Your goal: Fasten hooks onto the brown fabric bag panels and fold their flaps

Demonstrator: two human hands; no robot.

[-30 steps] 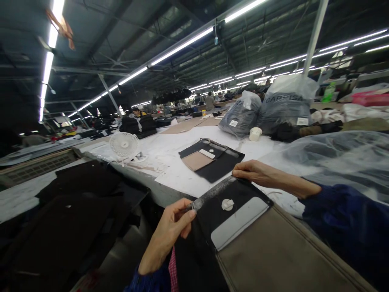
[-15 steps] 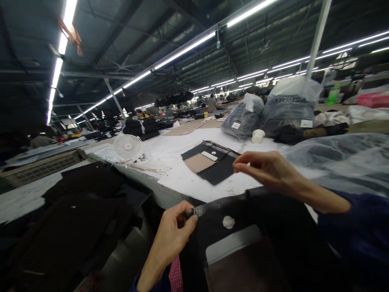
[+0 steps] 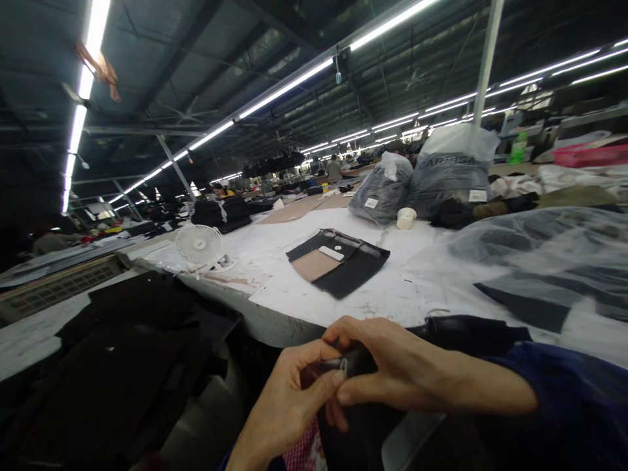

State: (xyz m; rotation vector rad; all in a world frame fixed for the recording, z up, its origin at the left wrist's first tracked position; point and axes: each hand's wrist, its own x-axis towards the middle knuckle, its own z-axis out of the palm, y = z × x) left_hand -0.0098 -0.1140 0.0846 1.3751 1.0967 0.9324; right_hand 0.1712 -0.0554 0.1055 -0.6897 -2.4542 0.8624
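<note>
A black fabric panel [image 3: 471, 330] lies across my lap and the table's front edge. Its lower part shows a pale grey strip [image 3: 409, 441], and much of the panel is behind my hands. My left hand [image 3: 287, 396] pinches the panel's upper left corner between thumb and fingers. Right beside it, my right hand [image 3: 392, 366] is closed on the same corner, its fingertips touching those of the left. A small pale, shiny piece [image 3: 343, 364] shows between the fingertips; its kind I cannot make out. Farther back on the table lies a similar black panel [image 3: 356, 275] with a tan pocket.
On the white-covered table [image 3: 275, 297] stand a small white fan [image 3: 199, 245], a white cup [image 3: 405, 218] and stuffed plastic bags [image 3: 449, 176]. Clear plastic sheeting [image 3: 534, 252] spreads at right. Dark fabric pieces [image 3: 142, 353] are piled at left.
My right hand has come down and left from above the panel to meet my left hand at the corner. The panel's top edge has shifted and the pale strip is partly covered.
</note>
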